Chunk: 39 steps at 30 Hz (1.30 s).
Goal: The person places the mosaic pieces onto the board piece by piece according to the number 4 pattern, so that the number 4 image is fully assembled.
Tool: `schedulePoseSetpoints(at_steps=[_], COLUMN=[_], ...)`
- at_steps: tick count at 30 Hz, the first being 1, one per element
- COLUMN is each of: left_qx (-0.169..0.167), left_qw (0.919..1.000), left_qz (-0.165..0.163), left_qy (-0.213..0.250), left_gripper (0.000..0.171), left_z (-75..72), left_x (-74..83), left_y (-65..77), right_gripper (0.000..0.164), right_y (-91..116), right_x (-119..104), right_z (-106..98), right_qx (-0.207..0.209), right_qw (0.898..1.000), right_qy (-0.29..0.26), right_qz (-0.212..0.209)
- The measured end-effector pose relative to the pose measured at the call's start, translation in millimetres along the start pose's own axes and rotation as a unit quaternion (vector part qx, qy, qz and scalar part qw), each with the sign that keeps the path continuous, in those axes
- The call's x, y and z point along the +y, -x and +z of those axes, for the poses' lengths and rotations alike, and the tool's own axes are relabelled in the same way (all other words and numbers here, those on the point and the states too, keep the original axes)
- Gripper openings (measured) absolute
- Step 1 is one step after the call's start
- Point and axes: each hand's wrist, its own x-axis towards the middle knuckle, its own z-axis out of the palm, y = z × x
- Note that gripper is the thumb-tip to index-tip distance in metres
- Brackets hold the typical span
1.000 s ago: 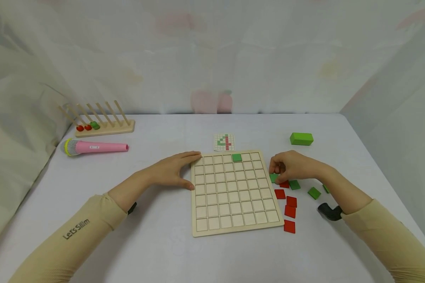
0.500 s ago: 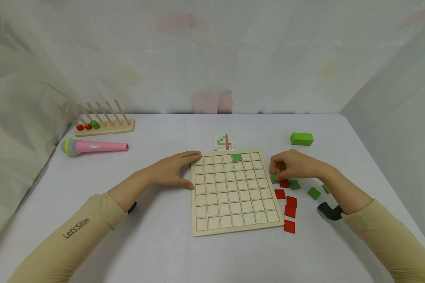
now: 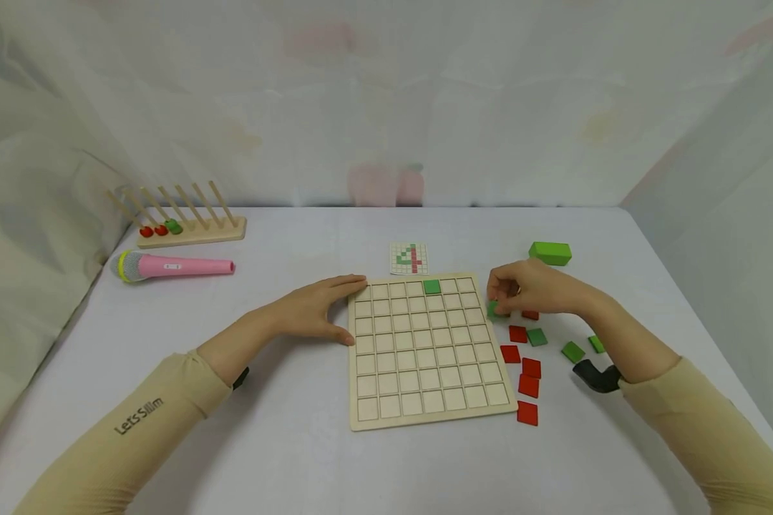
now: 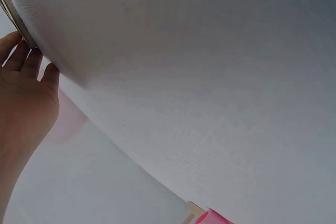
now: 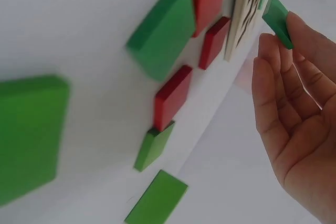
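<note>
A wooden grid board (image 3: pixel 396 422) lies mid-table, with a green square tile (image 3: pixel 431 287) in its far row. My left hand (image 3: pixel 312 309) rests along the board's left edge, fingers and thumb spread apart; the left wrist view shows its fingertips at the board's side (image 4: pixel 20 22). Beside the board's right edge, my right hand (image 3: pixel 531 286) pinches another green tile (image 5: pixel 278 22) between thumb and fingers, raised off the table in the right wrist view. Red tiles (image 3: pixel 529 386) and green tiles (image 3: pixel 573 351) lie loose below and right of that hand.
Behind the board lies a small card (image 3: pixel 409 258) printed with a green and red grid pattern. A green block (image 3: pixel 550 253) sits at back right. At back left are a pegged wooden stand (image 3: pixel 212 232) with red and green beads and a pink toy microphone (image 3: pixel 183 267).
My right hand has lifted the green tile off the table and moved it slightly away from me, uncovering more of the red tiles. The left hand stays in place on the board.
</note>
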Motion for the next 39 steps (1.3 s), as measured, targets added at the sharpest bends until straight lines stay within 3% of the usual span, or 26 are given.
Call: schedulePoseSetpoints(at_steps=[11, 39], left_qx=[0.000, -0.002], left_qw=[1.0000, 1.0000], left_qz=[0.002, 0.001], left_qy=[-0.004, 0.001], left_gripper=[0.107, 0.106], left_z=[-1.6, -0.9], left_x=[1.8, 0.6], left_y=[-0.1, 0.9], right_gripper=[0.010, 0.011], right_y=[-16, -83], right_x=[-19, -56], right_z=[-1, 15], right_qx=[0.008, 0.009], right_qw=[1.000, 0.997], right_qy=[-0.007, -0.043], right_qz=[-0.019, -0.067])
